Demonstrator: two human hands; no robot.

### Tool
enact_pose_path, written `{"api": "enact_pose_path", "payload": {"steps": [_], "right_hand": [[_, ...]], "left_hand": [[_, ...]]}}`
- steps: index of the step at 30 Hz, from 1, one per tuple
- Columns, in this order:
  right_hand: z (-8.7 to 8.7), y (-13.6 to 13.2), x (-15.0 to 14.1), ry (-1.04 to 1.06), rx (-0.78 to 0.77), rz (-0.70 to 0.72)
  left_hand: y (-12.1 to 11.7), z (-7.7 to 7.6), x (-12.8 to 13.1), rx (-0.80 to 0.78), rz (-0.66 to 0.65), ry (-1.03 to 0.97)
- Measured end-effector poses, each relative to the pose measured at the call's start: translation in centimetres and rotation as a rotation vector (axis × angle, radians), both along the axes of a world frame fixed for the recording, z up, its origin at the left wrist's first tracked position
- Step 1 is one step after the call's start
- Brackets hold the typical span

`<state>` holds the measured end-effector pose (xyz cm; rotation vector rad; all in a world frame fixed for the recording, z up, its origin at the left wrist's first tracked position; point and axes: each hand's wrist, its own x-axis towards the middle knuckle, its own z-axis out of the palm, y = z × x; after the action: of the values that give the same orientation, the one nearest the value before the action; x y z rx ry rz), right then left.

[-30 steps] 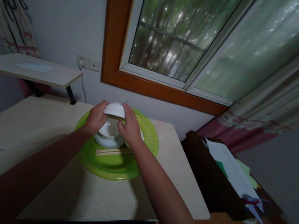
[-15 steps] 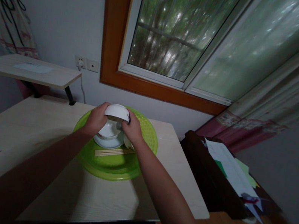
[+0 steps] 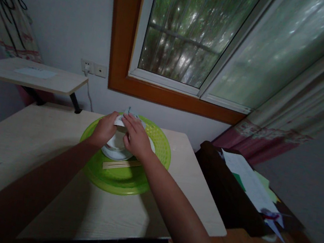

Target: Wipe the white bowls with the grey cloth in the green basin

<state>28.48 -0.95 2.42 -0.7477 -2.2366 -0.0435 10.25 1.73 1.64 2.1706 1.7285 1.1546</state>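
My left hand grips a white bowl by its left side, fingers closed round it. Over the bowl's right part lies my right hand, fingers bent across the wall and thumb lower down; it covers much of the bowl. A pale grey piece sticks up behind the right fingertips, its kind unclear. Beneath the hands another white bowl sits on a white plate. Light wooden chopsticks lie in front of the plate. All this is on a round green tray.
The tray rests on a pale wooden table. A raised shelf stands at the back left. Behind are a wall socket with a plugged cord and a window. Papers lie on a dark piece of furniture to the right.
My right hand has shifted left from the bowl's right edge to lie across it. The pale grey piece now shows behind its fingers. My left hand stays in place on the bowl.
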Motion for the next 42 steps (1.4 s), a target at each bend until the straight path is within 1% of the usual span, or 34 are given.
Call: {"api": "enact_pose_path", "payload": {"steps": [3,6,13,17,22,25,28,32,34,36,39,42], "right_hand": [[0.2,-0.2,-0.3,-0.04,0.012,0.003],[0.3,-0.2,-0.3,-0.015,-0.01,-0.029],[-0.5,1.2,0.6,0.173,-0.102,-0.074],[-1.0,2.0,1.2,0.258,-0.209,-0.166],[-1.2,2.4,1.4,0.351,-0.363,-0.258],[-1.4,2.6,1.4,0.42,-0.409,-0.285],[-1.7,2.9,1.7,0.507,-0.437,-0.287],[-1.9,3.4,2.2,0.577,-0.467,-0.31],[-2.0,3.5,2.4,0.591,-0.465,-0.3],[-2.0,3.6,2.5,0.601,-0.458,-0.288],[-2.0,3.5,2.4,0.592,-0.45,-0.28],[-1.9,3.3,2.3,0.566,-0.445,-0.269]], "left_hand": [[-0.2,0.2,0.1,0.01,-0.007,-0.004],[-0.2,0.3,0.1,0.033,-0.017,-0.035],[0.1,0.2,-0.1,0.053,-0.007,-0.127],[-0.1,0.3,-0.1,0.091,-0.029,-0.19],[-0.2,0.5,0.0,0.128,-0.081,-0.233],[-0.2,0.6,0.1,0.118,-0.085,-0.256],[-0.1,0.5,0.4,0.089,-0.11,-0.34],[0.0,0.5,0.7,0.012,-0.165,-0.427],[0.0,0.5,0.8,-0.024,-0.175,-0.415],[0.0,0.5,0.7,-0.049,-0.181,-0.359],[0.0,0.2,0.6,-0.062,-0.196,-0.252],[0.2,0.0,0.5,-0.061,-0.191,-0.214]]}}
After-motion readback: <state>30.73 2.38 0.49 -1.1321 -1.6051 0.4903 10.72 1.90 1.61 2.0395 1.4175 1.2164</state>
